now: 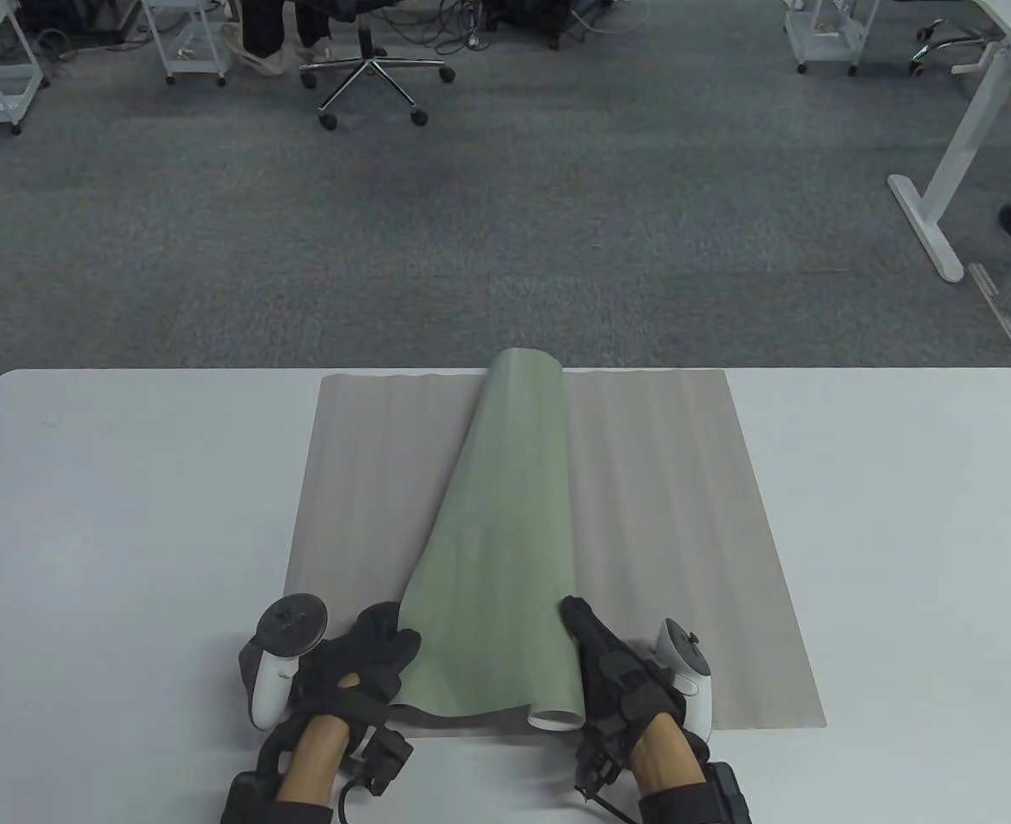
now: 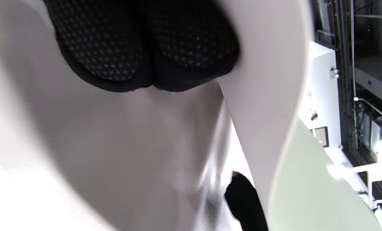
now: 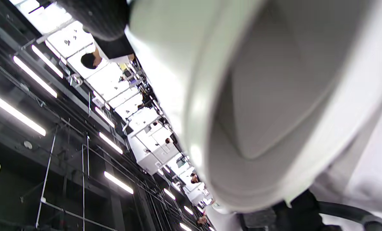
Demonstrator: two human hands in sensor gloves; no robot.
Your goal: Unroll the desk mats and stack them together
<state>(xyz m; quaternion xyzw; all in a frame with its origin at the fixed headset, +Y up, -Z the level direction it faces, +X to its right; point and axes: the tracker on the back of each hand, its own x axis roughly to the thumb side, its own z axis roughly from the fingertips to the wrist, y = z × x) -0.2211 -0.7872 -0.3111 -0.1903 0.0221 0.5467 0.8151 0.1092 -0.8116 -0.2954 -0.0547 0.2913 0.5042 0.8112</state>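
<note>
A grey desk mat (image 1: 660, 532) lies flat on the white table (image 1: 128, 532). On it lies a green desk mat (image 1: 505, 532), still rolled along its right side, with its left flap spread toward the near left. My left hand (image 1: 381, 644) grips the flap's near left corner; in the left wrist view its gloved fingers (image 2: 139, 48) press the mat's pale underside (image 2: 268, 96). My right hand (image 1: 587, 639) holds the near end of the roll from the right. The right wrist view looks into the roll's open end (image 3: 274, 112), with a gloved finger (image 3: 98, 19) on its outside.
The table's far edge (image 1: 214, 371) runs just behind the mats. White tabletop shows left and right of the grey mat. Beyond is carpet with an office chair (image 1: 374, 73), white carts and a desk leg (image 1: 935, 223).
</note>
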